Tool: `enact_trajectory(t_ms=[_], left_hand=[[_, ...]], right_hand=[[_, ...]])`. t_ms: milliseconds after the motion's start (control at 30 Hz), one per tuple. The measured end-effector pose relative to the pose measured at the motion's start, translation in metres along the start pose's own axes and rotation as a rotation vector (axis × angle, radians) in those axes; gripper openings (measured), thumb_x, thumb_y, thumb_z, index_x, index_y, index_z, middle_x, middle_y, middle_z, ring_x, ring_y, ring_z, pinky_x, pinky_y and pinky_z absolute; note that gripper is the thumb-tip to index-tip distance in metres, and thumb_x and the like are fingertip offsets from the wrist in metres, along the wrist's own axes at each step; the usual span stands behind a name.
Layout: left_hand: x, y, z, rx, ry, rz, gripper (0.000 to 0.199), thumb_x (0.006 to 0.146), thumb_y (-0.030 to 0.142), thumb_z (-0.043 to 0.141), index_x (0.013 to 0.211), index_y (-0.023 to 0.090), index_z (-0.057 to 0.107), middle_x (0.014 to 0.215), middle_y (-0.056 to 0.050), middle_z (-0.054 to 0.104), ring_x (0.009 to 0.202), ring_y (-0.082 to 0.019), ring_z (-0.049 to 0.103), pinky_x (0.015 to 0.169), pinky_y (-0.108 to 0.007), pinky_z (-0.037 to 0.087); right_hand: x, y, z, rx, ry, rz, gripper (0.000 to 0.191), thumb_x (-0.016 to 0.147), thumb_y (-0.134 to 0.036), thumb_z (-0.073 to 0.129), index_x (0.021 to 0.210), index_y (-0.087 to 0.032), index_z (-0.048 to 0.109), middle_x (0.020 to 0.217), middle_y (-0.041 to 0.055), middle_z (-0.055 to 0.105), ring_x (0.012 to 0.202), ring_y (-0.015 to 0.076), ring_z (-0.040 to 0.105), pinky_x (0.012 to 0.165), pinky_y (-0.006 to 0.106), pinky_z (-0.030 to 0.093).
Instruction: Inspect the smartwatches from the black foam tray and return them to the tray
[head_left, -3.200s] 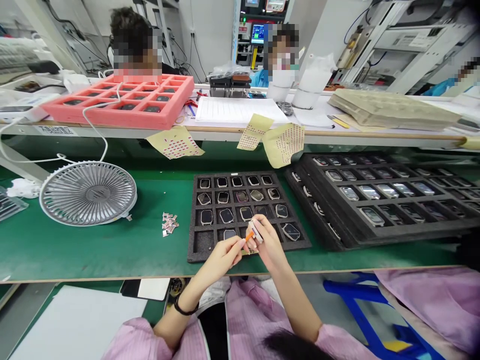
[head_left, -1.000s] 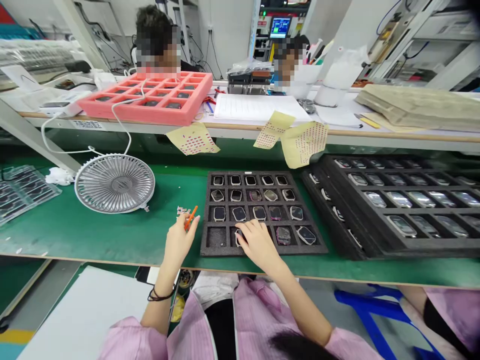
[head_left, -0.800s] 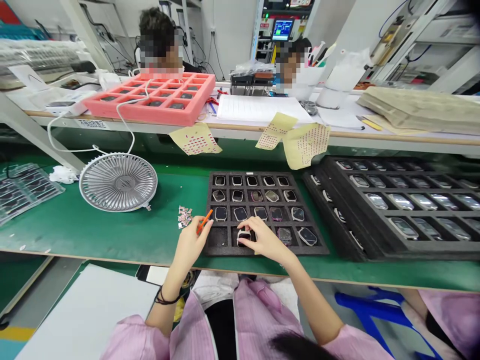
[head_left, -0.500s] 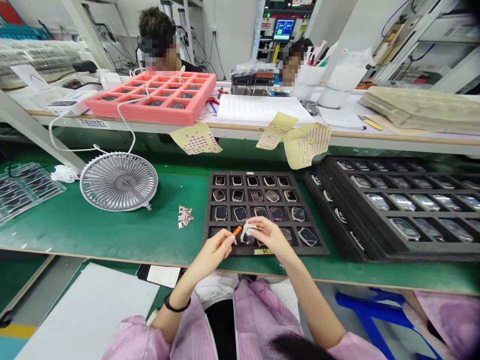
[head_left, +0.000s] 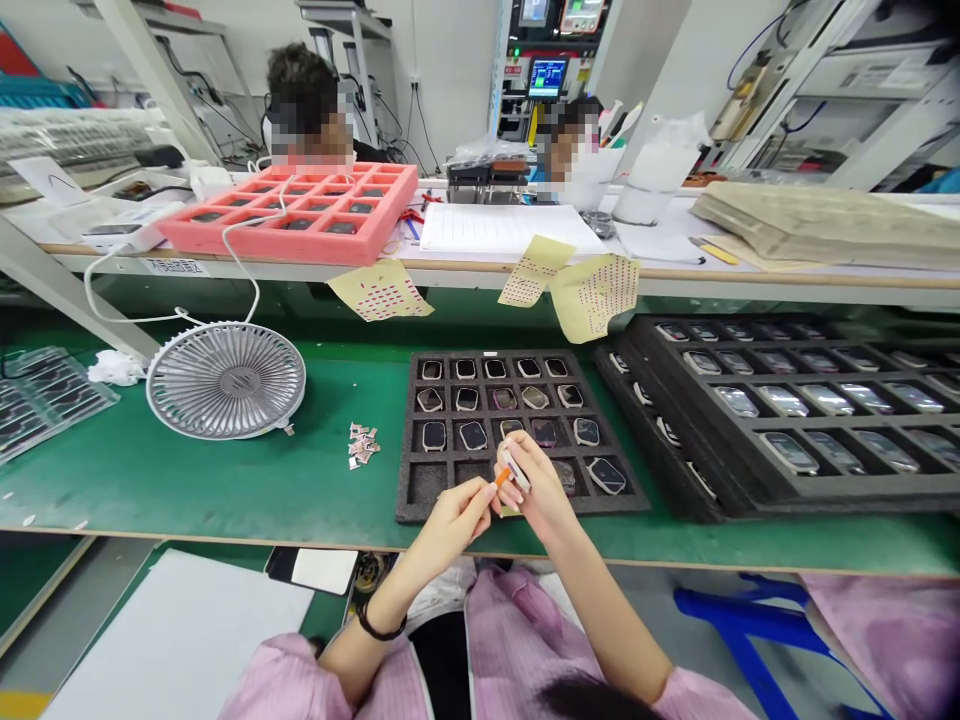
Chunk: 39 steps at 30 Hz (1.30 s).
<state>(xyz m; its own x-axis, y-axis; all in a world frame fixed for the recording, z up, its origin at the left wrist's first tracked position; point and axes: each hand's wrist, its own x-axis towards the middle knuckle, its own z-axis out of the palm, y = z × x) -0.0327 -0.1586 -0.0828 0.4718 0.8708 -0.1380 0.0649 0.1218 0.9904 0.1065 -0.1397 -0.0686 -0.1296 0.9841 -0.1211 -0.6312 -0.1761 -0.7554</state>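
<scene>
My left hand (head_left: 459,515), black band at the wrist, pinches a small orange stick-like tool (head_left: 502,478). Its tip is at the side of a silver smartwatch case (head_left: 519,474), though exact contact is too small to make out. My right hand (head_left: 541,492) grips that case, tilted edge-on, with fingers partly covering it. Both hands are above the front of a dark foam tray (head_left: 405,440), where several square smartwatches (head_left: 473,435) sit in compartments. My hands hide part of the front row. Left of the tray lies a small pile of little metallic pieces (head_left: 363,446).
A round grey fan (head_left: 227,380) stands at left. Stacked foam trays (head_left: 720,470) with more watches are on the right. A raised shelf holds a pink foam tray (head_left: 375,235) and papers (head_left: 487,228). Two people sit behind it. A blue stool (head_left: 739,630) stands below at right.
The smartwatch case has turned from facing up to edge-on in my right hand. My left hand has brought the orange tool right to its side. The whole view has shifted slightly.
</scene>
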Motion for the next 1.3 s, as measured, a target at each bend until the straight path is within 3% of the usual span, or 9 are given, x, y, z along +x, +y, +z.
enact_trajectory(t_ms=[167,367,567,1033,1300], left_hand=[[0.0,0.002,0.0,0.014,0.016,0.015,0.047,0.091,0.059,0.04,0.075,0.016,0.054,0.046,0.009,0.035,0.039,-0.006,0.025,0.041,-0.02,0.022],[0.0,0.012,-0.007,0.079,0.018,0.018,0.049,0.09,0.058,0.042,0.075,0.014,0.059,0.044,0.008,0.036,0.041,-0.006,0.028,0.043,-0.021,0.023],[0.0,0.014,-0.008,-0.055,-0.037,0.018,0.046,0.089,0.056,0.048,0.074,0.014,0.06,0.042,0.009,0.037,0.037,-0.004,0.023,0.04,-0.02,0.018],[-0.004,0.002,-0.001,-0.232,0.002,-0.038,0.048,0.084,0.06,0.054,0.073,0.014,0.059,0.04,0.01,0.036,0.033,-0.003,0.018,0.036,-0.018,0.014],[0.0,0.004,-0.002,-0.157,0.034,-0.028,0.05,0.084,0.062,0.051,0.07,0.014,0.059,0.04,0.009,0.036,0.035,-0.004,0.023,0.038,-0.02,0.017]], right_hand=[[0.001,0.001,0.001,0.001,-0.011,-0.015,0.032,0.079,-0.04,0.073,0.078,-0.022,0.047,0.056,-0.01,0.049,0.033,0.0019,0.031,0.03,0.013,0.028],[0.0,0.004,-0.001,-0.18,0.034,-0.121,0.03,0.081,-0.04,0.071,0.08,-0.022,0.048,0.052,-0.0116,0.044,0.033,0.0022,0.034,0.033,0.014,0.031],[-0.002,0.006,0.004,0.02,-0.03,0.029,0.034,0.078,-0.044,0.072,0.088,-0.024,0.045,0.056,-0.0129,0.047,0.029,-0.0011,0.019,0.03,0.012,0.016],[-0.001,0.014,0.007,0.161,0.045,0.089,0.044,0.069,-0.037,0.081,0.082,-0.023,0.041,0.056,-0.0126,0.05,0.031,-0.0019,0.018,0.03,0.009,0.017],[-0.003,0.019,0.005,0.133,0.097,0.106,0.044,0.068,-0.041,0.081,0.079,-0.022,0.042,0.054,-0.0131,0.046,0.032,-0.0021,0.015,0.031,0.01,0.021]])
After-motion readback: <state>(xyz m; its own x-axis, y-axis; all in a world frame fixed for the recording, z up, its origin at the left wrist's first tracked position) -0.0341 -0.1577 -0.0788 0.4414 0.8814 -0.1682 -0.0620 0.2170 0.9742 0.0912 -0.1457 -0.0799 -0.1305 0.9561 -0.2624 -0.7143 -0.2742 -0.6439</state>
